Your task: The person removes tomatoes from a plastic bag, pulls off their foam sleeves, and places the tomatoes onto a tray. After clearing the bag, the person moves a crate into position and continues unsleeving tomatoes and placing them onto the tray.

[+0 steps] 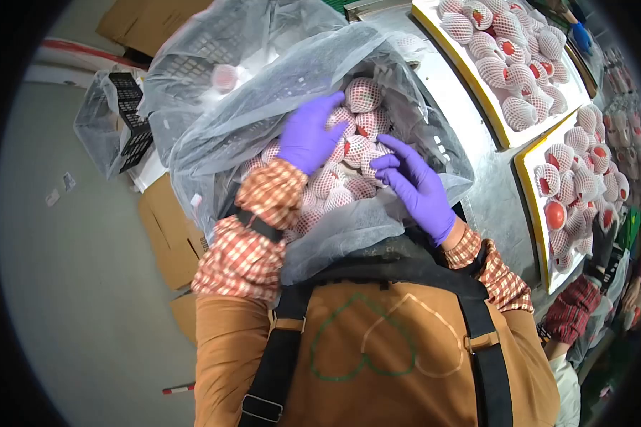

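Observation:
Red fruits in white foam nets (330, 179) fill a crate lined with a clear plastic bag (228, 135). My left hand (310, 134), in a purple glove, lies over the fruits at the left, thumb and fingers apart beside one netted fruit (343, 117). Across from it, my right hand (414, 183), also gloved in purple, has its fingers spread, with the tips right at a netted fruit (372, 162). Another netted fruit (363, 95) sits highest at the far side of the crate. The bag's near edge (349, 238) folds toward my body.
Two yellow-edged white trays (502, 132) of netted fruits stand on the metal table (486, 178) at right. Behind is another plastic-lined crate (192, 60); a black crate (129, 117) and cardboard (167, 224) lie left. Another person's plaid sleeve (573, 309) shows at right.

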`<action>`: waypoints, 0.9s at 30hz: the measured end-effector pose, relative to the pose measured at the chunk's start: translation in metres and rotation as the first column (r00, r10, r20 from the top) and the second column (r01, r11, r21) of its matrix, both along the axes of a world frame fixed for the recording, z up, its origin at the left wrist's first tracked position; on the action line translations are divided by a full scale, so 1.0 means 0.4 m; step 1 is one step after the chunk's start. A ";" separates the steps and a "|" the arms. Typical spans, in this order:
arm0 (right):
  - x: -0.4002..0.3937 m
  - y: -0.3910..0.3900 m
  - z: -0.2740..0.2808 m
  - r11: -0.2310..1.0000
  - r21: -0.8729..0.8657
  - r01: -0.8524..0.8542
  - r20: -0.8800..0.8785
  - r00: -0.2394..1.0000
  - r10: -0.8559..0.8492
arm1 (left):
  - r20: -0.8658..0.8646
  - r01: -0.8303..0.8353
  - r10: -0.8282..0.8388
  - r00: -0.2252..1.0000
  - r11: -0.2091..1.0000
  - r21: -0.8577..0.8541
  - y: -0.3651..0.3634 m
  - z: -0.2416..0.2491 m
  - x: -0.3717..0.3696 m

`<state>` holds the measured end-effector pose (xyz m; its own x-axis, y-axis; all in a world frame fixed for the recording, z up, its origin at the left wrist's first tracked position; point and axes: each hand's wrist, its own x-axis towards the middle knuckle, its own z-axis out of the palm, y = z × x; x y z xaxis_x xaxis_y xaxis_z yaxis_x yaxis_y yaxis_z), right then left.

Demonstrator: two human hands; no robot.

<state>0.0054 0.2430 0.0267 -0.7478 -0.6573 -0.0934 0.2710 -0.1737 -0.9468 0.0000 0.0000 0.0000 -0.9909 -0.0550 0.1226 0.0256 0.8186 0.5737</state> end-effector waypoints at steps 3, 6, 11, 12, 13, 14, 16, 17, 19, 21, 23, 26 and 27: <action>-0.027 -0.006 0.000 0.995 0.102 0.016 -0.205 0.979 0.006 | 0.008 -0.103 0.103 0.995 0.994 -0.024 0.049 -0.139 -0.114; 0.000 0.002 0.024 0.970 0.237 0.058 -0.457 0.887 0.059 | 0.240 -0.329 0.293 0.925 0.936 0.126 0.093 -0.222 -0.168; -0.007 0.005 0.037 0.954 0.283 0.098 -0.579 0.810 0.088 | 0.311 -0.600 0.574 0.758 0.800 -0.015 0.147 -0.261 -0.255; -0.006 0.006 0.035 0.958 0.272 0.093 -0.577 0.813 0.085 | 0.344 -0.610 0.562 0.752 0.791 0.041 0.141 -0.274 -0.257; -0.007 0.006 0.035 0.957 0.274 0.095 -0.573 0.815 0.082 | 0.348 -0.607 0.559 0.753 0.794 0.039 0.137 -0.285 -0.254; -0.008 0.006 0.037 0.959 0.269 0.085 -0.572 0.815 0.089 | 0.294 -0.599 0.551 0.781 0.794 0.103 0.131 -0.294 -0.249; -0.009 0.005 0.035 0.962 0.261 0.078 -0.575 0.813 0.090 | 0.248 -0.551 0.496 0.832 0.790 0.269 0.109 -0.297 -0.235; -0.008 0.004 0.028 0.968 0.244 0.066 -0.552 0.829 0.083 | 0.243 -0.550 0.497 0.833 0.791 0.267 0.095 -0.295 -0.229; -0.009 0.004 0.020 0.972 0.227 0.056 -0.537 0.840 0.077 | 0.497 -0.618 0.382 0.779 0.602 0.506 0.090 -0.253 -0.211; -0.009 0.006 0.018 0.976 0.203 0.083 -0.479 0.878 0.025 | 0.374 -0.477 0.332 0.866 0.323 0.818 0.105 -0.212 -0.171; -0.013 0.001 0.011 0.976 0.199 0.091 -0.454 0.891 0.009 | 0.460 -0.471 0.141 0.876 0.052 0.881 0.082 -0.170 -0.129; -0.024 -0.005 0.008 0.962 0.178 0.206 -0.460 0.882 -0.104 | 0.366 -0.407 0.193 0.910 0.255 0.877 0.098 -0.103 -0.043; -0.027 -0.006 0.010 0.961 0.173 0.216 -0.471 0.875 -0.112 | 0.273 -0.398 0.318 0.908 0.449 0.800 0.118 -0.062 -0.008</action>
